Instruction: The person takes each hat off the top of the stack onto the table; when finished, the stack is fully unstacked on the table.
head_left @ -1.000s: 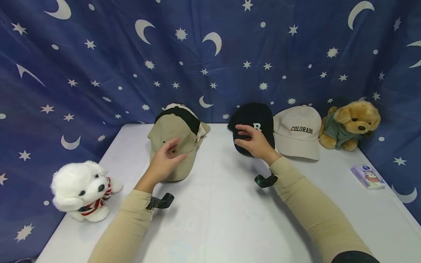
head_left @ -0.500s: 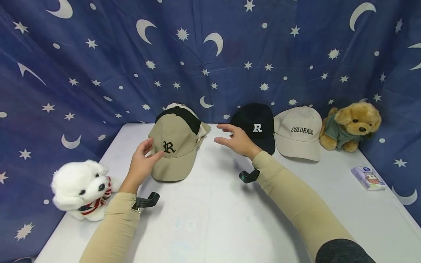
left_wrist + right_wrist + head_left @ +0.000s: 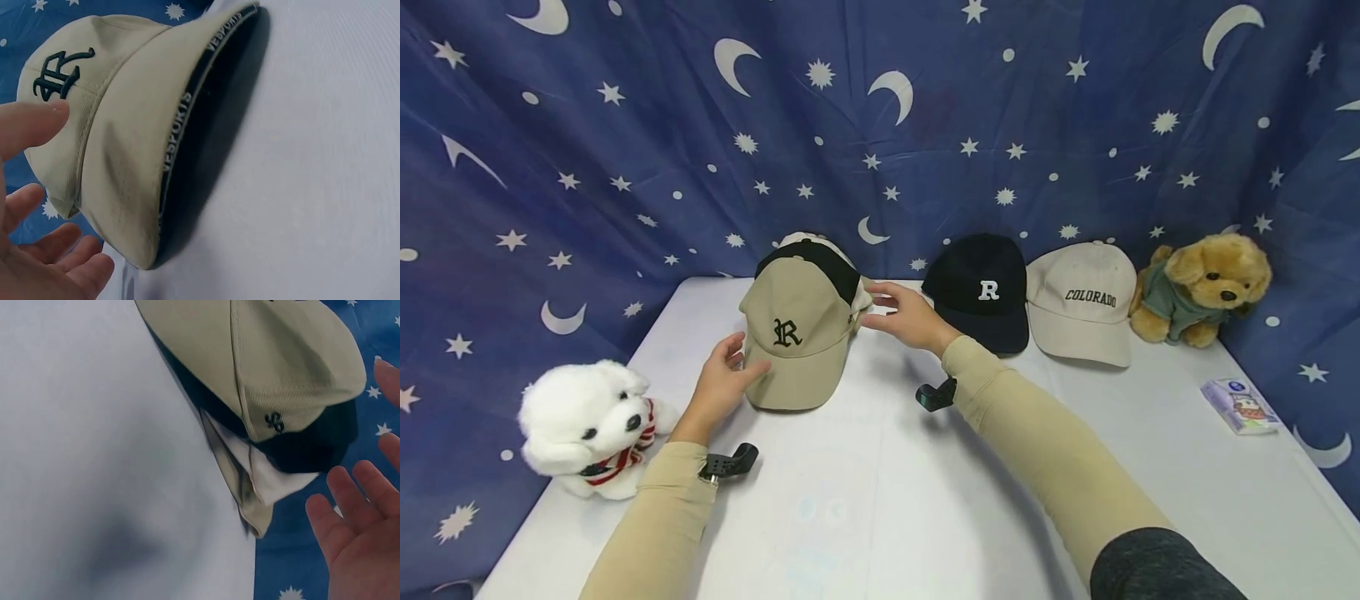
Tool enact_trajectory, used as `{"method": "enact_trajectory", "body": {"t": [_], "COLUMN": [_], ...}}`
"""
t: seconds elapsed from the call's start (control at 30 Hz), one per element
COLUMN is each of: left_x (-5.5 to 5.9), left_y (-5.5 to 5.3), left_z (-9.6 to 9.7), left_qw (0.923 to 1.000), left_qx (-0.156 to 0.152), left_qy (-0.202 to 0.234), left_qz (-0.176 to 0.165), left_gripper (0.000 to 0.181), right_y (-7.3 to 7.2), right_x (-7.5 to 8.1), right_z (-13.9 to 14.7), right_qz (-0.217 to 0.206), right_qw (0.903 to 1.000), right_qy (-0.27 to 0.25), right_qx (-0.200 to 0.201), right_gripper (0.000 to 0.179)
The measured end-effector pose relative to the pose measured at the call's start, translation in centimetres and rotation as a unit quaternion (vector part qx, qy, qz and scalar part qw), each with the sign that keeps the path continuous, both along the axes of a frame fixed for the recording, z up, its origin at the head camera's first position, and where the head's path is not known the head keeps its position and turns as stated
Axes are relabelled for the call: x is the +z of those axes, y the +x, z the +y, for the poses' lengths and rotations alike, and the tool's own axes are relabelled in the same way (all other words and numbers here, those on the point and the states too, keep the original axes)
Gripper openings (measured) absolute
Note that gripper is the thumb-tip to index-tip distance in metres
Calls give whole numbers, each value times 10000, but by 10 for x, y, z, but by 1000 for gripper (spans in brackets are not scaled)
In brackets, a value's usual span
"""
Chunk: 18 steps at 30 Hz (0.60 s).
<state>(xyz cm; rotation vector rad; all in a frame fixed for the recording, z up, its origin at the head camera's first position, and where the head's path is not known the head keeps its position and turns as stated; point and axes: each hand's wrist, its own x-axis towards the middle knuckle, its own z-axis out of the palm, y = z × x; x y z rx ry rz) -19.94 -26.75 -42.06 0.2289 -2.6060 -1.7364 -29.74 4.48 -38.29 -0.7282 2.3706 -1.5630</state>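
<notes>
A khaki cap [image 3: 797, 333] with a dark stitched R tops a stack. Behind it show a black cap [image 3: 835, 265] and a white cap [image 3: 808, 240]; below them in the right wrist view lies another tan brim [image 3: 253, 515]. My left hand [image 3: 718, 387] is at the stack's left side, fingers loosely spread, thumb before the khaki cap; contact is unclear. At the right side my right hand [image 3: 913, 318] has its fingers parted near the rear caps. In the right wrist view a gap shows between this hand [image 3: 369, 540] and the caps.
Right of the stack, a navy cap [image 3: 973, 292] with a white R stands beside a cream COLORADO cap [image 3: 1078, 304]. A brown plush dog [image 3: 1213, 279] and a purple packet [image 3: 1240, 406] lie further right. A white plush dog [image 3: 583, 425] sits left. A starry curtain [image 3: 940, 100] hangs behind.
My left hand has moved left, from in front of the khaki cap to its side. My right hand has moved left, from before the navy cap to the stack's right side. The caps look unmoved.
</notes>
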Motion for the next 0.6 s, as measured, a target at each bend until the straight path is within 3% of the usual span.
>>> {"method": "enact_trajectory", "body": {"t": [0.6], "left_x": [-17], "left_y": [-4], "left_z": [-6], "left_qw": [9997], "left_qx": [25], "left_qy": [92], "left_qz": [-238], "left_gripper": [83], "right_y": [-4], "right_x": [12], "right_z": [-38], "right_qz": [36], "right_qw": [9989], "right_qy": [364], "right_qx": [286], "right_gripper": [65]}}
